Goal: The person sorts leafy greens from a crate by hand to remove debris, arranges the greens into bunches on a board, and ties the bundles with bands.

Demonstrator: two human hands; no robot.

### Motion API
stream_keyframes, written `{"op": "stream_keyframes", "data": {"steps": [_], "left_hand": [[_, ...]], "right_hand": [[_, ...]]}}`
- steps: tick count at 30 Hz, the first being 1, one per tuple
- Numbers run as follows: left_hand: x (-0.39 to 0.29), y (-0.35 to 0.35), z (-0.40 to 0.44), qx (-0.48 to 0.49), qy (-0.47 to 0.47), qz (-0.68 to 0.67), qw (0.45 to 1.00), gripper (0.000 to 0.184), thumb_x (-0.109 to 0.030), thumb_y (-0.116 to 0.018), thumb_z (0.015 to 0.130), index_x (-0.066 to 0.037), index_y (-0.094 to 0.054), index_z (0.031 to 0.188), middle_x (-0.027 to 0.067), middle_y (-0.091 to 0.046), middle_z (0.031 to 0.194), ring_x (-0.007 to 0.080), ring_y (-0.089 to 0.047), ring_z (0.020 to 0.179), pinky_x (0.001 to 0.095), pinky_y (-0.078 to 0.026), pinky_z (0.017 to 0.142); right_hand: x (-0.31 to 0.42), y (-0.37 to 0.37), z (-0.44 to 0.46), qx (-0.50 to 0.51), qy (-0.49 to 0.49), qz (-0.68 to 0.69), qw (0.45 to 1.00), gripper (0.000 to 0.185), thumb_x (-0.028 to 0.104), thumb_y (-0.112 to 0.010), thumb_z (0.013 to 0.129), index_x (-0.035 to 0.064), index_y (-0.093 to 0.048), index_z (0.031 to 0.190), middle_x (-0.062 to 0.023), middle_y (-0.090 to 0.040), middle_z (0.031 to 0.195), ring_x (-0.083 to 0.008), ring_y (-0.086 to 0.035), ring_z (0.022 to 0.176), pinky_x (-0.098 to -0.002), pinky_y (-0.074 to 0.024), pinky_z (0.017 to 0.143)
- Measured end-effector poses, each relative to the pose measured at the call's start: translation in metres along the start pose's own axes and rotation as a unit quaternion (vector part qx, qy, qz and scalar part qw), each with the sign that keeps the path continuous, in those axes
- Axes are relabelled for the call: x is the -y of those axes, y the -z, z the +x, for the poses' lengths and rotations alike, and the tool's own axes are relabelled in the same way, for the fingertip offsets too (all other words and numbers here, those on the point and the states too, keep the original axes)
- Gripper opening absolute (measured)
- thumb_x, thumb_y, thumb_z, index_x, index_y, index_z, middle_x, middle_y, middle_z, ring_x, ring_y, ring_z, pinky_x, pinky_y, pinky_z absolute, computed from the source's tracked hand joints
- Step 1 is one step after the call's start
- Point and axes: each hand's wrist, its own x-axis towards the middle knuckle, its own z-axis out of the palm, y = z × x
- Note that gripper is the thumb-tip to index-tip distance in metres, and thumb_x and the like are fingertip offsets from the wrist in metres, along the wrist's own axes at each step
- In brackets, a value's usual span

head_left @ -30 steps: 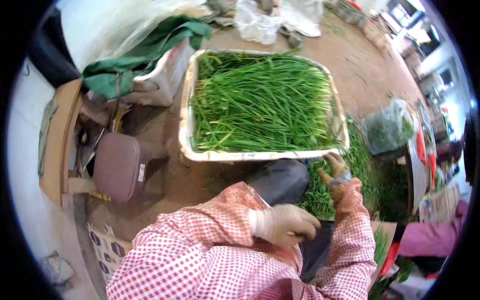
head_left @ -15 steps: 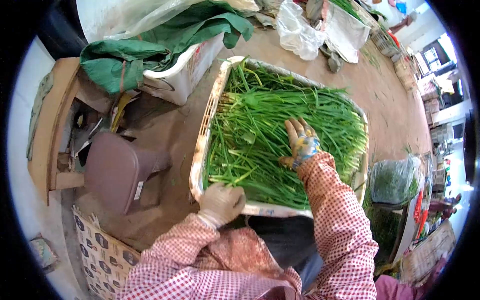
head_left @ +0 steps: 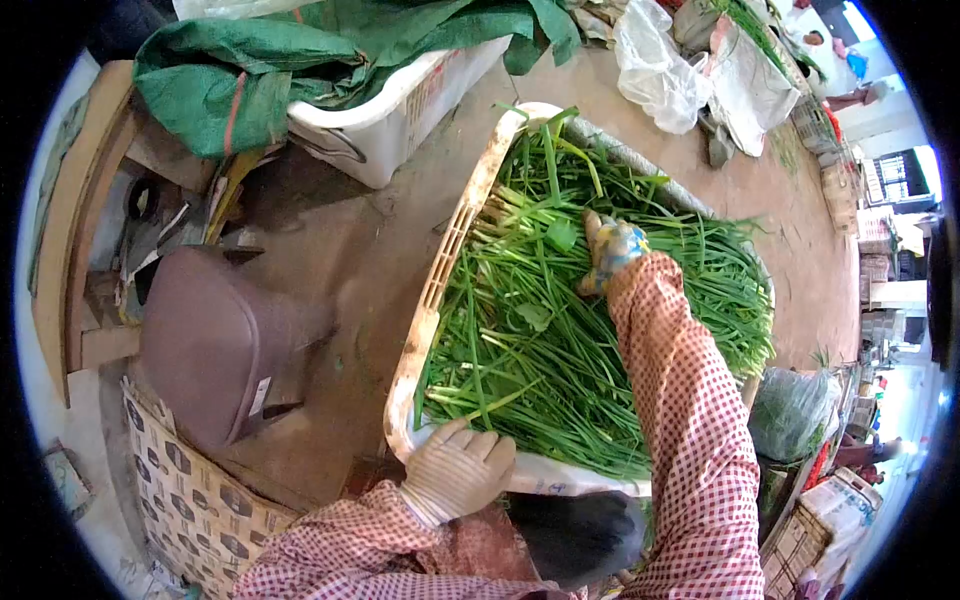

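Note:
A pale plastic crate (head_left: pixel 437 277) with brown-stained sides stands in front of me, filled with long green chives (head_left: pixel 560 345) with whitish ends. My left hand (head_left: pixel 463 470), in an off-white knitted glove, is closed over the crate's near left corner, its fingers bent at the rim. Deep among the leaves in the far middle is my right hand (head_left: pixel 612 252), whose glove has a blue and yellow patch. Its fingers curl down into the chives, and their tips are partly hidden by leaves. A loose round leaf (head_left: pixel 561 235) lies just left of it.
A brown plastic stool (head_left: pixel 205 345) stands at the left. Behind it is a white basket (head_left: pixel 400 110) draped with green woven cloth (head_left: pixel 290 75). Clear plastic (head_left: pixel 655 70) lies on the floor beyond. At the right sits a bag of greens (head_left: pixel 795 410).
My right hand has gone from spread fingers on top of the chives to curled fingers among them. The chives are more ruffled. My left hand stays at the near left corner; the view has shifted.

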Motion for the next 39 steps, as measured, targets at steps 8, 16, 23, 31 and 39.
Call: {"op": "stream_keyframes", "data": {"steps": [8,16,23,31,39], "left_hand": [[0.001,0.002,0.000,0.005,0.004,-0.043,0.999,0.021,-0.021,-0.067,0.074,-0.008,-0.062,0.091,0.0065,-0.062,0.079,0.0256,-0.062,0.072,0.0362,-0.050,0.077],[-0.010,-0.017,0.062,-0.141,0.281,-0.604,0.732,0.050,-0.008,-0.070,0.075,-0.007,-0.051,0.122,0.0133,-0.055,0.126,0.0244,-0.056,0.112,0.0393,-0.046,0.094],[0.023,-0.065,0.126,-0.310,0.367,-0.704,0.524,0.098,-0.011,-0.082,0.069,-0.004,-0.017,0.143,0.0148,-0.037,0.137,0.0279,-0.037,0.128,0.0422,-0.032,0.109],[0.027,-0.067,0.136,-0.385,0.441,-0.636,0.502,0.095,-0.034,-0.082,0.071,-0.004,-0.028,0.144,0.0103,-0.046,0.138,0.0235,-0.042,0.124,0.0364,-0.029,0.108],[0.045,-0.065,0.129,-0.246,0.539,-0.640,0.489,0.082,-0.031,-0.079,0.072,0.001,-0.041,0.137,0.0173,-0.047,0.136,0.0276,-0.045,0.121,0.0376,-0.033,0.105]], "right_hand": [[0.014,-0.094,-0.040,-0.246,-0.002,0.067,0.967,0.095,0.032,-0.080,0.068,0.0034,-0.029,0.143,-0.0196,-0.056,0.125,-0.0367,-0.054,0.115,-0.0414,-0.0417,0.101],[-0.027,-0.049,-0.016,-0.110,0.036,0.204,0.972,0.086,0.030,-0.078,0.067,0.0098,-0.037,0.140,-0.0199,-0.059,0.122,-0.0341,-0.057,0.113,-0.0378,-0.0462,0.097],[-0.002,-0.067,-0.041,-0.225,0.046,0.122,0.966,0.082,0.022,-0.082,0.060,0.0149,-0.046,0.133,-0.0185,-0.061,0.116,-0.0361,-0.057,0.110,-0.0424,-0.0451,0.095],[0.029,-0.145,-0.069,-0.377,0.167,0.049,0.910,0.087,0.019,-0.077,0.051,0.0189,-0.049,0.133,-0.0095,-0.057,0.102,-0.0325,-0.056,0.093,-0.0464,-0.0448,0.086],[0.028,-0.063,-0.121,-0.133,0.191,0.032,0.972,0.070,0.023,-0.075,0.067,0.0083,-0.049,0.131,-0.0172,-0.053,0.124,-0.0361,-0.051,0.115,-0.0449,-0.0429,0.096]]}}
